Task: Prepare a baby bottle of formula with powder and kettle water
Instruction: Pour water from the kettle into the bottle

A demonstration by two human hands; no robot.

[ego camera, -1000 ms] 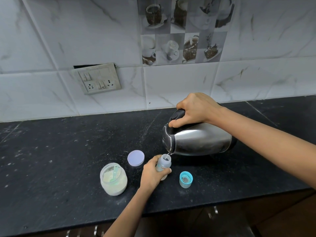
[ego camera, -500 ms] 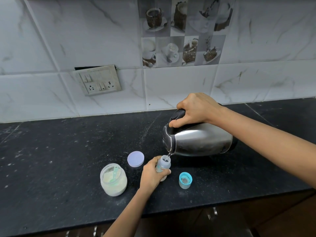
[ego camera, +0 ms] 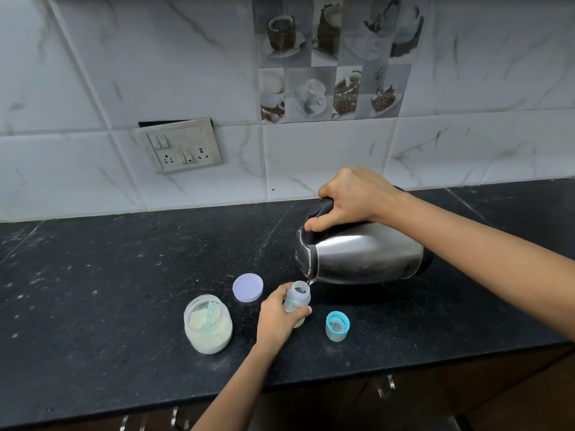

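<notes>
The task is in its pouring step: the right hand (ego camera: 354, 195) is clenched round the black handle of the steel kettle (ego camera: 364, 256), which is tipped almost flat with its spout at the mouth of the baby bottle (ego camera: 297, 301), and a thin thread of water seems to bridge the two. The left hand (ego camera: 277, 318) grasps the bottle's body, fingers wrapped round it, holding it upright on the black counter (ego camera: 93, 290) just at the kettle's 7 o'clock. How full the bottle is cannot be told. The powder jar (ego camera: 208, 324) stands open at the bottle's 9 o'clock with a pale scoop (ego camera: 209, 315) resting inside, its lilac lid (ego camera: 248, 288) lying flat at the bottle's 10 o'clock, and the teal bottle cap (ego camera: 337, 326) sits apart at 4 o'clock. Whether powder has already gone in is not clear; by my reading, finishing the pour, capping and mixing are left. Against the earlier frames very little differs: both hands keep the same grips, the kettle holds the same tilt, and the jar, lid and cap have not shifted.
</notes>
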